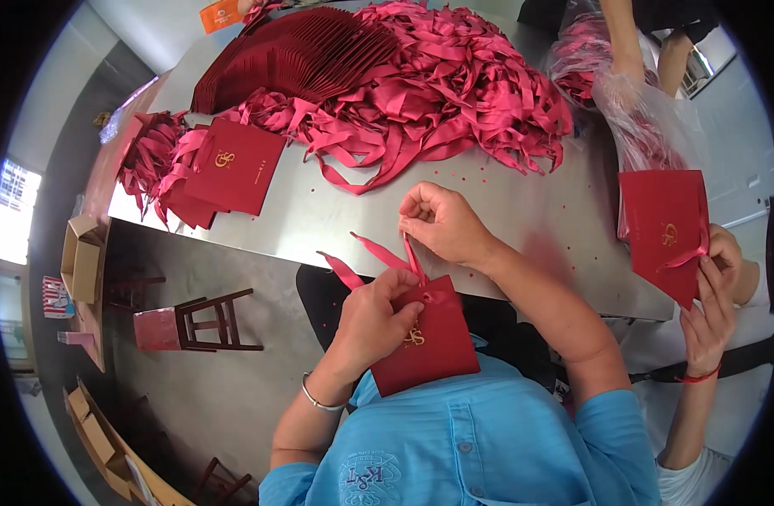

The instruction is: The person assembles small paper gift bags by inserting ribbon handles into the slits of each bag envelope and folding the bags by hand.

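Observation:
A small dark red paper gift bag [450, 337] with a gold emblem is tilted against my front. My left hand [372, 325] is closed on its top edge, thumb on the face near the emblem. Out of the bag's top rises a pink-red ribbon [415, 260], pulled up and away from me. The upper end of this ribbon is pinched between thumb and fingers of my right hand [444, 221], above the table's near edge. Two more loose ribbon ends [374, 247] stick up beyond my left hand. The bag's inside is hidden.
A metal table [497, 228] holds a large heap of pink-red ribbons [463, 93], a fanned stack of red bags [294, 55] and ribboned bags [235, 169] at left. At right, another person's hands hold a red bag [657, 215]; further hands reach into a plastic sack [648, 118]. A stool [214, 320] stands left.

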Tool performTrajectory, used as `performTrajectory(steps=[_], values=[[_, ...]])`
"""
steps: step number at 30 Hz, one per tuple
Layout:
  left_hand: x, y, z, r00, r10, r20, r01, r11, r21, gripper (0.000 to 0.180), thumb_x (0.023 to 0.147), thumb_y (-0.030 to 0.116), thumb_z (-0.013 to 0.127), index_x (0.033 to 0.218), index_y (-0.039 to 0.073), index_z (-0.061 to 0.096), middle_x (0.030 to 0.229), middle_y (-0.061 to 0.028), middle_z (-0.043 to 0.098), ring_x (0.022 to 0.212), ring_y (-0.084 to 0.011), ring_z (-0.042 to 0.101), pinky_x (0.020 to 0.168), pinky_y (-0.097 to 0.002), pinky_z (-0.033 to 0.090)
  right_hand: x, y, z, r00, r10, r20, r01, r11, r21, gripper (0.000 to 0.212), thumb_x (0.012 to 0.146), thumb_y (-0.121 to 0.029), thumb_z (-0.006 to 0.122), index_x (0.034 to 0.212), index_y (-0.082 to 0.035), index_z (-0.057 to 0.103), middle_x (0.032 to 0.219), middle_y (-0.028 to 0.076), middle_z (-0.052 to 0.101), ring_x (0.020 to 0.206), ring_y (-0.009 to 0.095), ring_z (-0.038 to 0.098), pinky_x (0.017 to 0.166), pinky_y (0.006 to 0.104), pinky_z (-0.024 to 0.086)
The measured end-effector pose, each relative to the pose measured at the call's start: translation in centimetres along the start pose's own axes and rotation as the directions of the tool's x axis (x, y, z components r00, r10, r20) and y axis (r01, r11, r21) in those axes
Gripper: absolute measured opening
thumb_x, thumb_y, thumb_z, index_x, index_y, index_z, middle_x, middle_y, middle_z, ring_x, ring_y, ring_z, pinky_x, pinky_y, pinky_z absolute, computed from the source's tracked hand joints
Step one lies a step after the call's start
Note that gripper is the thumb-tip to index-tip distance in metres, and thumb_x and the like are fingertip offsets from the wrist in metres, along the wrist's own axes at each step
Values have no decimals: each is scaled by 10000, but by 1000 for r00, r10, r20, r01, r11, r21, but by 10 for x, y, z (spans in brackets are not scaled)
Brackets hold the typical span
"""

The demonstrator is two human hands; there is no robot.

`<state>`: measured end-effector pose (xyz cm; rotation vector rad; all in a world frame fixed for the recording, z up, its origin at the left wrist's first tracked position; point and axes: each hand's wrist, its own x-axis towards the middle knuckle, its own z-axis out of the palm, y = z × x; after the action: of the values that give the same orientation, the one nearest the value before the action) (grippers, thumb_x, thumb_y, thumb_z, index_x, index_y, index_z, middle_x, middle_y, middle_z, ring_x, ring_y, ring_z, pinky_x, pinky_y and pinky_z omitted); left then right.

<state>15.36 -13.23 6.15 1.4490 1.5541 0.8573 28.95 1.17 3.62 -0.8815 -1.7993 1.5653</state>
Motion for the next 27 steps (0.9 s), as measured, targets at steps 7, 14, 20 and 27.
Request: performTrajectory(steps=[7,14,20,27], values=[[-4,34,-8,986,165,4,-165,980,109,322,744,86,710,1057,81,636,982,-126,709,783,-265,703,716,-353,555,-5,-32,-9,997,-63,37,62,998,20,110,865,8,639,934,-19,559,847,22,631,761,71,602,670,222,500],[17,8,1,961,277,28,-277,944,176,389,714,82,725,1088,81,622,1292,-157,560,828,-313,684,726,-379,558,-8,-18,-33,999,-31,-43,27,994,-104,77,863,7,629,904,-25,573,807,1,614,733,57,580,654,217,489],[19,16,1,979,183,95,-202,941,272,585,701,50,737,1252,85,543,1456,-227,402,975,-337,677,758,-371,563,-3,-15,-32,1000,22,-7,-22,995,-99,76,856,1,633,904,-25,580,787,-9,602,712,53,571,634,219,482],[22,18,6,968,232,97,-249,935,251,638,696,14,750,1284,56,506,1477,-278,328,957,-370,667,799,-399,563,-12,-10,-39,997,11,-75,-23,987,-158,70,848,-8,636,898,-16,589,785,-5,605,699,55,566,635,220,482]])
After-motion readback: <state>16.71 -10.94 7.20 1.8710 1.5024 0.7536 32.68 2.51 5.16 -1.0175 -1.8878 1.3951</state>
